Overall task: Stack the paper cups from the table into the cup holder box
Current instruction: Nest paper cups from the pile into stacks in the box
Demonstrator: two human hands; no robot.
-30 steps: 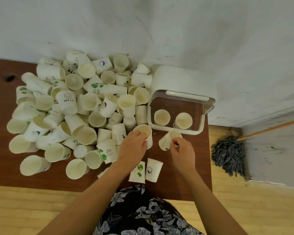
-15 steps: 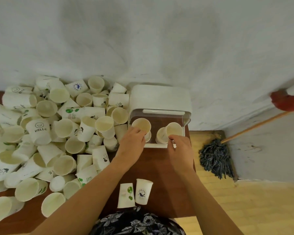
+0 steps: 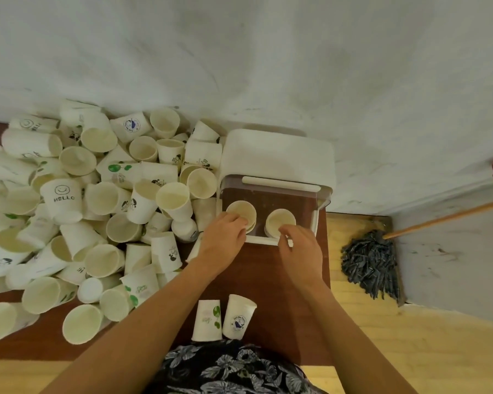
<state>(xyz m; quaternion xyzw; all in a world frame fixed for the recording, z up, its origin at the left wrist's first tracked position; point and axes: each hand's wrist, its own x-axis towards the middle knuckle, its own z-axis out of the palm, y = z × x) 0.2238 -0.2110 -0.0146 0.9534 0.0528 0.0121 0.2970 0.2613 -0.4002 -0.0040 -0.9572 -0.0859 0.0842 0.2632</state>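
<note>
Two round white paper cups sit in the white plastic cup holder box [image 3: 276,155], middle of the frame. Left hand [image 3: 225,237] holds the left cup [image 3: 241,213]. Right hand [image 3: 299,245], fingers curled, touches the right cup [image 3: 280,221] just above it; whether it grips, I cannot tell.

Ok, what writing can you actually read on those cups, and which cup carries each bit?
"HELLO" under a smiley: upright cup in the pile.
"HELLO", partly hidden: tipped cup at the pile's far left.
Round blue badge text: front cup and far cup, too blurred to read.
Other prints: too small.
</note>
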